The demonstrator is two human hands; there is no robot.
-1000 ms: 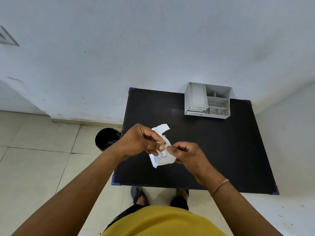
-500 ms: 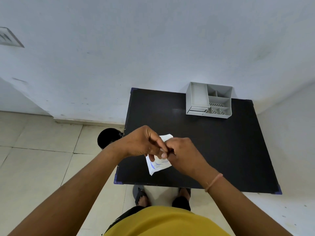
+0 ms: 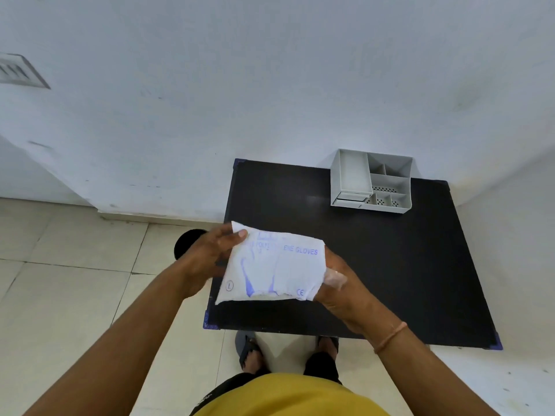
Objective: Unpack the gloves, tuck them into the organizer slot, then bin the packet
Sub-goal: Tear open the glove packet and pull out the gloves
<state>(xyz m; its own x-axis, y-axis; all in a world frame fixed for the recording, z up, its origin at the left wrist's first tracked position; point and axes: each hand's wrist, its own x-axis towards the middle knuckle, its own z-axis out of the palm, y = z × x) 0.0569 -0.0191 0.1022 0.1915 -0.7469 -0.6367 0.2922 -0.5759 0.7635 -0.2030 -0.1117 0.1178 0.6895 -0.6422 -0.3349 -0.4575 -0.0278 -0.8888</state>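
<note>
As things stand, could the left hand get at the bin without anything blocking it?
Probably yes. The bin sits on the floor just beyond the left hand, beside the table, with nothing between them. But that hand's grip is on the packet.

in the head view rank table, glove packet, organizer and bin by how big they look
1. table
2. glove packet, though it is nearer the camera
3. organizer
4. bin, partly hidden by the left hand

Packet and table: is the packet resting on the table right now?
Apart. The head view shows the packet held up between the left hand and right hand, raised above the table, not lying on it.
</note>
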